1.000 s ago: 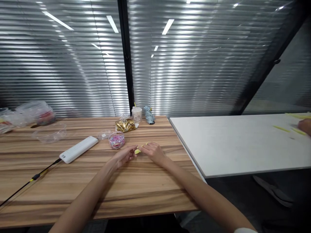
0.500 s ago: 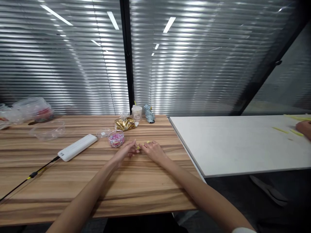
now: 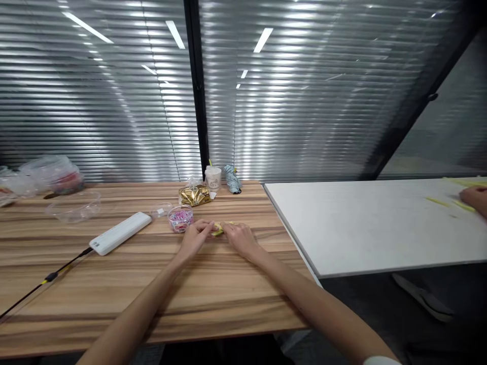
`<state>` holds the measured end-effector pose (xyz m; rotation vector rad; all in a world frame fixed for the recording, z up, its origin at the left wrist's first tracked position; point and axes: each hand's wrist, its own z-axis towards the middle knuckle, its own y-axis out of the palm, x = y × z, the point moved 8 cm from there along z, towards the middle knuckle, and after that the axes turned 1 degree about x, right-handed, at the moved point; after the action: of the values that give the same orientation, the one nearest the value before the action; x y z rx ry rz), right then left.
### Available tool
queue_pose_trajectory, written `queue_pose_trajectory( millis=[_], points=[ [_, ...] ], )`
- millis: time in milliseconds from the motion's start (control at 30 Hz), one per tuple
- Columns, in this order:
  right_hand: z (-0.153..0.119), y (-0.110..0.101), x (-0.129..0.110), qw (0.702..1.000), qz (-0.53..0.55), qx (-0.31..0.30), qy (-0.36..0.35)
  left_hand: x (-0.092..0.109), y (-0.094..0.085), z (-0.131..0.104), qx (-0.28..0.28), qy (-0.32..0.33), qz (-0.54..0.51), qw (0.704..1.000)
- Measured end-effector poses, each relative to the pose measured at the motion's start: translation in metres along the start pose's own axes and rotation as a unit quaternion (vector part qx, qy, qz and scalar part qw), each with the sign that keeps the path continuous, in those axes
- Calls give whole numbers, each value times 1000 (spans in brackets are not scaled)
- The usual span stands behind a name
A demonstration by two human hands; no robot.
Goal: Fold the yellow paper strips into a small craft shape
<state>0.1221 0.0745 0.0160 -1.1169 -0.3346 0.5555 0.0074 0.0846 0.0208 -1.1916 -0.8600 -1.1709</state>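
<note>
A short yellow strip (image 3: 218,229) lies between my hands, low over the wooden table. Its material is too small to make out. My left hand (image 3: 196,236) is closed, thumb and fingertips pinching the strip's left end. My right hand (image 3: 239,238) has its fingers bent down over the other end, and part of the strip is hidden beneath them. Just beyond my left hand stands a round clear tub (image 3: 181,219) of small pink, purple and white pieces. A clear lid (image 3: 161,210) with a white label lies beside the tub.
Behind the tub are a gold foil packet (image 3: 194,195), a white paper cup (image 3: 213,178) and a crumpled blue wrapper (image 3: 232,179). A white power strip (image 3: 120,233) with a black cable sits left. Another person's hand (image 3: 475,199) touches yellow strips on the white table (image 3: 353,228).
My left hand has turned from a loose side-on hold to a palm-down pinch, closer to my right hand. More of the yellow strip shows between them.
</note>
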Motion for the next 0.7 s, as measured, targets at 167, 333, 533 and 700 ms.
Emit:
queue_pose_trajectory(
  millis=[167, 333, 533, 700],
  points=[
    [-2, -2, 3, 1000, 7, 13, 15, -15, -6, 2, 32, -45, -80, 995],
    [-1, -1, 4, 1000, 20, 18, 13, -14, -9, 4, 47, -23, -65, 996],
    [0, 0, -1, 999, 31, 18, -15, -9, 5, 3, -17, -3, -38, 999],
    [0, -1, -1, 998, 40, 30, -25, -11, 4, 4, -14, 2, -42, 999]
  ],
)
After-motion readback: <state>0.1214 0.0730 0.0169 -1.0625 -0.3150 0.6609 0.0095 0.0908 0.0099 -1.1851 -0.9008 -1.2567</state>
